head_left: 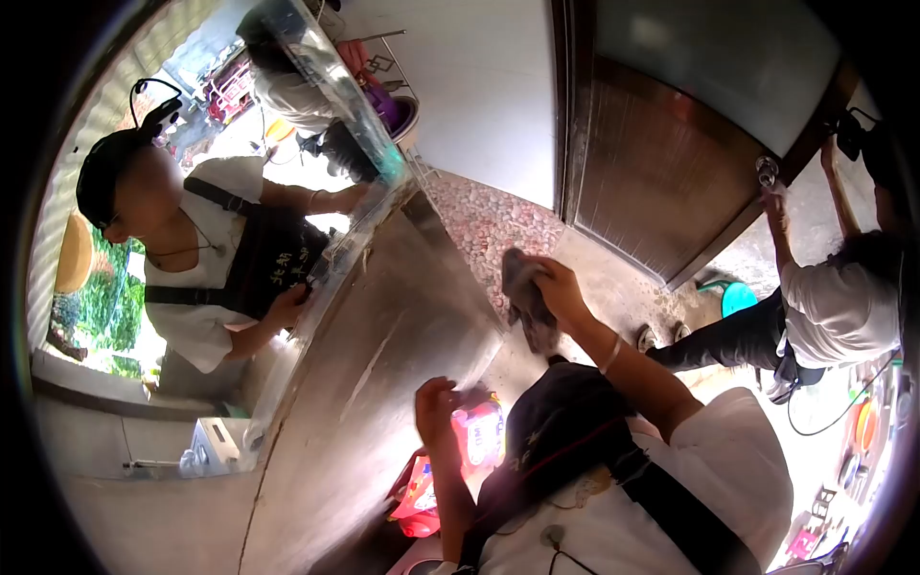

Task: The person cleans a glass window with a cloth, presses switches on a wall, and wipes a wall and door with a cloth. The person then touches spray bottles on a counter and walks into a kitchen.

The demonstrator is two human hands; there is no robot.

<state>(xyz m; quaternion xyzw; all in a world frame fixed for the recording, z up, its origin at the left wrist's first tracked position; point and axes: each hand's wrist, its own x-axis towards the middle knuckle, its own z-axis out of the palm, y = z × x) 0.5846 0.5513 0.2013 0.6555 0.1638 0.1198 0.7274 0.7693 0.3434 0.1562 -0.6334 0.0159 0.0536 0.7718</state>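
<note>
Right fingers point(548, 275) closed on the dark cloth point(526, 299); left grip unconfirmed

I find the cloth ahead of my body, gripped near its top, its loose part hanging above the floor point(604, 264); my left fingers point(436, 391) are curled near the red package point(418, 496), and I cannot tell whether they hold anything. In my judgement, the slack is best gathered into the palm so that nothing trails; a firm, even hold across the folds should beat a pinch at one edge; clearance from the mirror point(196, 381) merits care; a person point(843, 311) stands well apart by the door point(671, 163).
</note>
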